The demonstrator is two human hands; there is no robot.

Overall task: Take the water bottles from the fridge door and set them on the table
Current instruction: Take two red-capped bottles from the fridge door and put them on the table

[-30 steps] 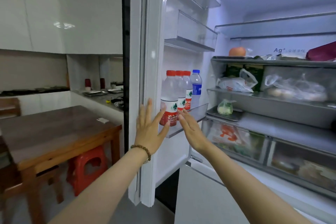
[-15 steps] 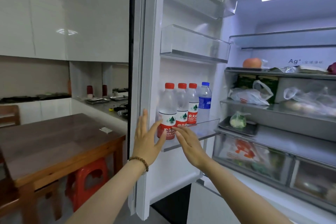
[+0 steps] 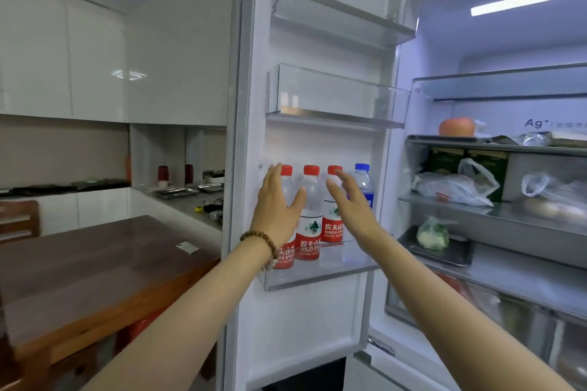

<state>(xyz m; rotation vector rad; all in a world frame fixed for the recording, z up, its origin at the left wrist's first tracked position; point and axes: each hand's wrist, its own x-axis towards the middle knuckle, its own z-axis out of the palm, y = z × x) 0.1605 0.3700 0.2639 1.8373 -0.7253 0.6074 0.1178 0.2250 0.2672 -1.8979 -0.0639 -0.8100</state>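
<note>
Bottles with red caps [image 3: 309, 225], three of them, stand upright in a row on the lowest door shelf [image 3: 317, 278] at the middle of the frame, with a blue-capped bottle [image 3: 363, 181] at the row's right end. The left hand [image 3: 276, 206], fingers straight and thumb spread, covers the leftmost one. The right hand [image 3: 351, 203], fingers straight and loosely apart, is before the third and fourth. Whether either hand touches a bottle cannot be told. A wooden table [image 3: 95, 263] fills the lower left.

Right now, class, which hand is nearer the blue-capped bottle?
Right. The right hand overlaps the blue-capped bottle's left side; the left hand is at the row's other end, in front of the leftmost red-capped bottle.
</note>
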